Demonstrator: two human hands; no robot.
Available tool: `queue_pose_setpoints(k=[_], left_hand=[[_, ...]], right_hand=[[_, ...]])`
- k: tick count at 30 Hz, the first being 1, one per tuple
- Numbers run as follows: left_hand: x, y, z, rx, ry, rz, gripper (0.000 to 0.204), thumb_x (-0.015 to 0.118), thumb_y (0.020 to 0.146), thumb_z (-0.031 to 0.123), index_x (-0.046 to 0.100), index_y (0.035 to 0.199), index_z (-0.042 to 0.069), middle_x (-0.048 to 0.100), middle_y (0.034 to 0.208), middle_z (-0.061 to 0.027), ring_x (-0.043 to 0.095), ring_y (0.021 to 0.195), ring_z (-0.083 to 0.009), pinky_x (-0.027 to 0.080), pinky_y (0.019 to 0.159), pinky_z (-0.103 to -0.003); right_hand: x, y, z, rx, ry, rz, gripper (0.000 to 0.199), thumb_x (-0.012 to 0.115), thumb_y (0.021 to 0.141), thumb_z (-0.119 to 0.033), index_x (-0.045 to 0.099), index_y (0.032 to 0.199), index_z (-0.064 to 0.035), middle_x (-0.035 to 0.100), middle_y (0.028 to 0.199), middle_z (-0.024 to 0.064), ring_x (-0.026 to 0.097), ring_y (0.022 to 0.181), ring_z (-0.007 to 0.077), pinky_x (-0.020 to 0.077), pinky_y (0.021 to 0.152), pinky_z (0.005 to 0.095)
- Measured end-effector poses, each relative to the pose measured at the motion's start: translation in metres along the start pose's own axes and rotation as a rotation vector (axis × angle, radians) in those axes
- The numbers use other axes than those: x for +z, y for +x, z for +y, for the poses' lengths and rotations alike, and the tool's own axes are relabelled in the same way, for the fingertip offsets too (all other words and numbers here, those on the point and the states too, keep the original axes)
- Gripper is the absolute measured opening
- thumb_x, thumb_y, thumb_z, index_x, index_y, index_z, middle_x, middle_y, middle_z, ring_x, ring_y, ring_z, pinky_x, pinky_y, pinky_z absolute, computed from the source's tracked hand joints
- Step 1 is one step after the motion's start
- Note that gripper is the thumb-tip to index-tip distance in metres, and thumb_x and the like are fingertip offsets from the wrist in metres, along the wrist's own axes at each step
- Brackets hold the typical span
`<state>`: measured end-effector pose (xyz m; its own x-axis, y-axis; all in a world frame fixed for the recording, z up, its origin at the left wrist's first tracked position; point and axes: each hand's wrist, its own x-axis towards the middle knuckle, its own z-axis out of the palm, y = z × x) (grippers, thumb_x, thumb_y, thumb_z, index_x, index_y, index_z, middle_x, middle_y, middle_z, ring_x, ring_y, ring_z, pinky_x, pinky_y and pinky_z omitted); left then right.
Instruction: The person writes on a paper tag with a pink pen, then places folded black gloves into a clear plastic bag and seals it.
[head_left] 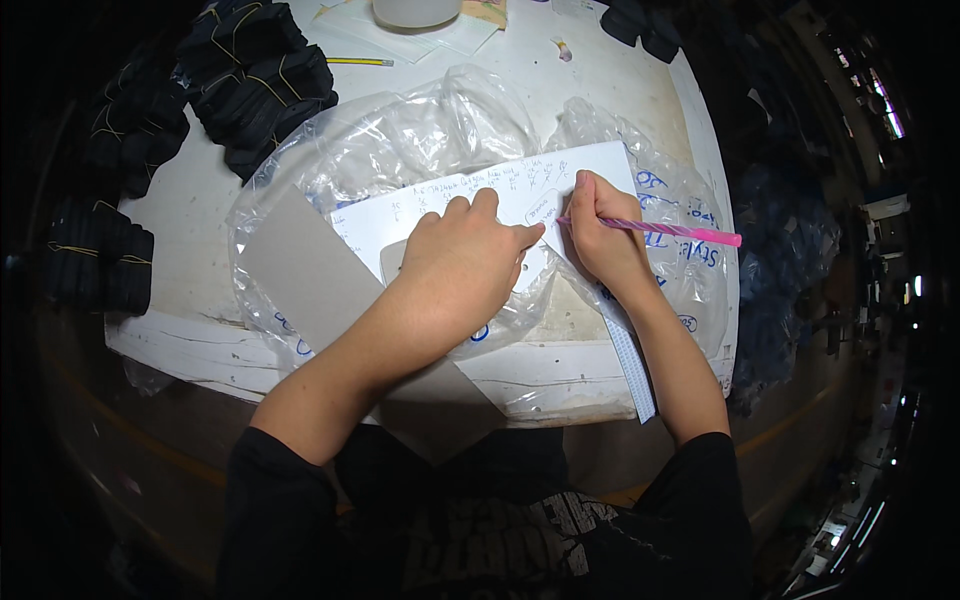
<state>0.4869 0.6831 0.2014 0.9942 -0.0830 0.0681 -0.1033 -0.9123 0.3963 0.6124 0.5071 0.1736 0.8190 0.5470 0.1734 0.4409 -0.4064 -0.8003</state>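
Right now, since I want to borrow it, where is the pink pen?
In the head view, the pink pen is right of centre, held in the person's right hand, its tip at the white paper, near the left hand.

Gotta be a workshop or factory, probably clothing-related: black, fabric-looking pieces (275, 95) are bundled with yellow bands (97, 251) and stacked along the left edge and far left corner of the scuffed white tabletop (195, 265), clear plastic bags (450, 115) marked in blue are spread toward its near edge, and a yellow line (165, 447) is seen on the dim floor (620, 462).
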Motion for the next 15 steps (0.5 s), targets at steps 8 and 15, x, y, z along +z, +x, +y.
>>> queue_pose_setpoints(k=[8, 15], left_hand=[[0.002, 0.0, -0.001, 0.004, 0.008, 0.007, 0.038, 0.069, 0.096, 0.017, 0.078, 0.132, 0.021, 0.063, 0.098, -0.0177, 0.067, 0.09, -0.0349, 0.058, 0.075, -0.044], [0.007, -0.003, 0.009, 0.087, 0.027, 0.006, 0.042, 0.07, 0.095, 0.018, 0.076, 0.136, 0.023, 0.061, 0.1, -0.0164, 0.066, 0.091, -0.0334, 0.057, 0.075, -0.045]], right_hand=[[0.002, 0.0, 0.003, -0.001, 0.034, 0.033, 0.037, 0.051, 0.114, -0.02, 0.061, 0.089, 0.0037, 0.062, 0.068, 0.0107, 0.052, 0.064, 0.0126, 0.0457, 0.062, 0.0354], [0.003, 0.003, 0.009, 0.031, 0.091, 0.077, 0.04, 0.049, 0.115, -0.022, 0.058, 0.084, 0.0018, 0.059, 0.065, 0.0077, 0.049, 0.062, 0.0106, 0.0433, 0.059, 0.0338]])
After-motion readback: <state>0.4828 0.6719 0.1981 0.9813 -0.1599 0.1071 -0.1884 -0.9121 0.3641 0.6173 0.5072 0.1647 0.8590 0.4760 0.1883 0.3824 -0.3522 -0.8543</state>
